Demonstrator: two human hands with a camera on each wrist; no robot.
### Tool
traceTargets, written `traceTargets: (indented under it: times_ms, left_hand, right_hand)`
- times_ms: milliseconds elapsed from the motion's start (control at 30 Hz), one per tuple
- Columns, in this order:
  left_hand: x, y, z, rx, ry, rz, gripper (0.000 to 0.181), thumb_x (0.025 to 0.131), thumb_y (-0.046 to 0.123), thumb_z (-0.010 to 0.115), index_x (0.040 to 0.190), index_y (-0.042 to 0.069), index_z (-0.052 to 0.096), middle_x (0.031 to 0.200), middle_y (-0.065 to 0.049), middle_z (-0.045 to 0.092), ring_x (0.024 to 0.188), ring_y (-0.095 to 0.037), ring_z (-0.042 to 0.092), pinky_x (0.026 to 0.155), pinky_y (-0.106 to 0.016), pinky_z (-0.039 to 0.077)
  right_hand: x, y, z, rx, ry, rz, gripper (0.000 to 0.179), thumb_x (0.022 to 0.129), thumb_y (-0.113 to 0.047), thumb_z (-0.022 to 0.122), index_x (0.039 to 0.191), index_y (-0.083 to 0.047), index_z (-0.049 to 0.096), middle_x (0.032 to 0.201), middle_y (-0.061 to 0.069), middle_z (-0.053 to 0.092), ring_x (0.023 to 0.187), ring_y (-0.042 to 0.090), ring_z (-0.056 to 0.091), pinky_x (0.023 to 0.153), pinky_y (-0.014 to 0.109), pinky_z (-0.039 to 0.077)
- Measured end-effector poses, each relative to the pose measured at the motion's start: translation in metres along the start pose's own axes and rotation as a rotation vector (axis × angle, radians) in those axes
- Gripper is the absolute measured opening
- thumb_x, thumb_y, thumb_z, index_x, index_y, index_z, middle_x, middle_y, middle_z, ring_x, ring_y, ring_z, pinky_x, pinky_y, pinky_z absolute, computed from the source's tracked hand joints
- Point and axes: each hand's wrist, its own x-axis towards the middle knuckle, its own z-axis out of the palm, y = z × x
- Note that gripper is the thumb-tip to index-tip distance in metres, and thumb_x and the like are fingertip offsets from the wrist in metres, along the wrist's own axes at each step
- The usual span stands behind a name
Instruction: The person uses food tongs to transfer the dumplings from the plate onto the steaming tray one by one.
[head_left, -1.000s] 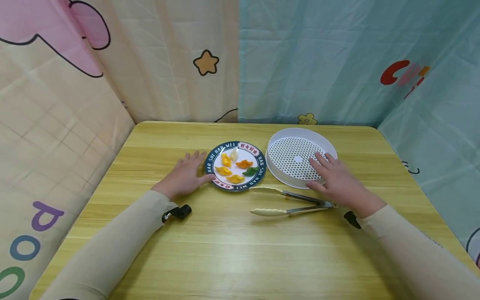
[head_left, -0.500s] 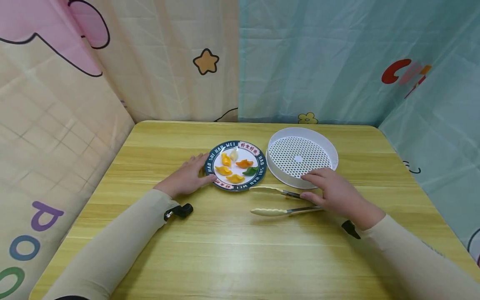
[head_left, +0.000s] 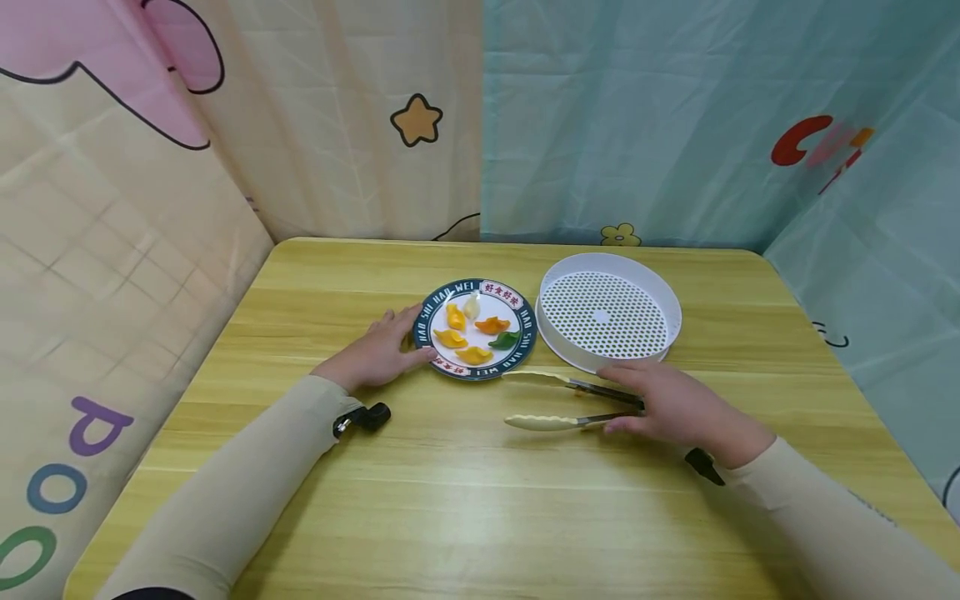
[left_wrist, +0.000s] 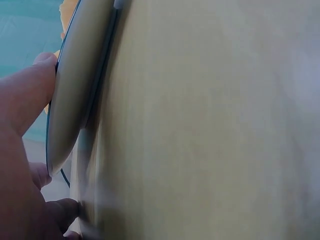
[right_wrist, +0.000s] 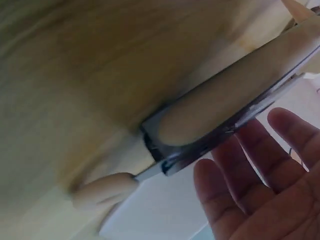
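Note:
My left hand (head_left: 378, 354) lies at the left edge of a plate (head_left: 530, 325) with a dark patterned rim. Its thumb (left_wrist: 42, 67) touches the rim and the other fingers reach along the side, fairly straight. Several small toy-like dumplings (head_left: 474, 356), yellow, orange, green and white, sit on the plate. Over the hinge end of a pair of tongs (head_left: 542, 423) is my right hand (head_left: 678, 408), thumb and fingers spread to either side. In the right wrist view its loosely bent fingers (right_wrist: 260, 155) lie along the metal arm of the tongs (right_wrist: 225, 95). The cream tips point left, apart.
A round white perforated steamer tray (head_left: 570, 350) stands just right of the plate, behind the tongs and close to the right hand. All of it rests on a wooden table (head_left: 450, 508). Printed cloth curtains (head_left: 637, 125) hang behind the table and along both sides.
My right hand has moved from over the tray's front rim toward me and down to the tongs. The left hand stays at the plate, its fingers shifting slightly closer together.

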Motion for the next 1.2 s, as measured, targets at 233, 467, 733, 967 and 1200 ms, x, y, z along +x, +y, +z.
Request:
traceTargets:
  times_ms: [233, 467, 733, 967, 1200]
  left_hand:
    - [0.002, -0.001, 0.001, 0.002, -0.008, -0.022, 0.105, 0.095, 0.078, 0.054, 0.172, 0.026, 0.005, 0.179, -0.012, 0.009, 0.163, -0.049, 0.001, 0.127, -0.071, 0.010]
    - [0.004, -0.004, 0.003, -0.013, -0.003, -0.009, 0.106, 0.096, 0.076, 0.055, 0.171, 0.018, 0.010, 0.179, -0.012, 0.011, 0.164, -0.046, -0.002, 0.129, -0.069, 0.005]
    - [0.004, -0.007, 0.005, -0.023, 0.000, -0.002, 0.104, 0.096, 0.076, 0.054, 0.171, 0.020, 0.010, 0.179, -0.012, 0.010, 0.164, -0.044, -0.004, 0.129, -0.069, 0.003]
    - [0.003, -0.005, 0.003, -0.016, -0.009, -0.003, 0.104, 0.097, 0.076, 0.053, 0.171, 0.019, 0.009, 0.179, -0.012, 0.008, 0.164, -0.044, -0.004, 0.129, -0.070, 0.004]
    - [0.001, -0.004, 0.003, -0.013, -0.013, -0.009, 0.104, 0.096, 0.076, 0.053, 0.172, 0.020, 0.008, 0.179, -0.012, 0.008, 0.164, -0.044, -0.003, 0.129, -0.070, 0.006]
  right_hand:
    - [-0.003, 0.006, 0.004, -0.020, -0.077, 0.037, 0.068, 0.086, -0.036, 0.088, 0.141, -0.005, 0.064, 0.141, 0.014, 0.065, 0.128, 0.036, 0.064, 0.105, 0.057, 0.054]
    - [-0.003, 0.010, 0.008, -0.027, -0.085, 0.026, 0.056, 0.089, -0.032, 0.086, 0.133, -0.003, 0.068, 0.128, 0.009, 0.066, 0.113, 0.027, 0.067, 0.099, 0.053, 0.057]
    - [-0.006, 0.010, 0.011, 0.085, -0.031, 0.019, 0.040, 0.090, -0.028, 0.085, 0.119, -0.014, 0.061, 0.102, -0.006, 0.063, 0.091, 0.012, 0.058, 0.083, 0.038, 0.055]
    - [-0.003, 0.008, 0.011, 0.194, 0.015, 0.005, 0.037, 0.092, -0.025, 0.083, 0.121, -0.016, 0.060, 0.090, -0.012, 0.056, 0.079, 0.005, 0.053, 0.071, 0.026, 0.046]
    - [0.010, -0.007, 0.006, 0.112, 0.084, 0.071, 0.048, 0.094, -0.031, 0.081, 0.136, -0.018, 0.062, 0.091, -0.009, 0.061, 0.081, 0.009, 0.055, 0.073, 0.031, 0.050]
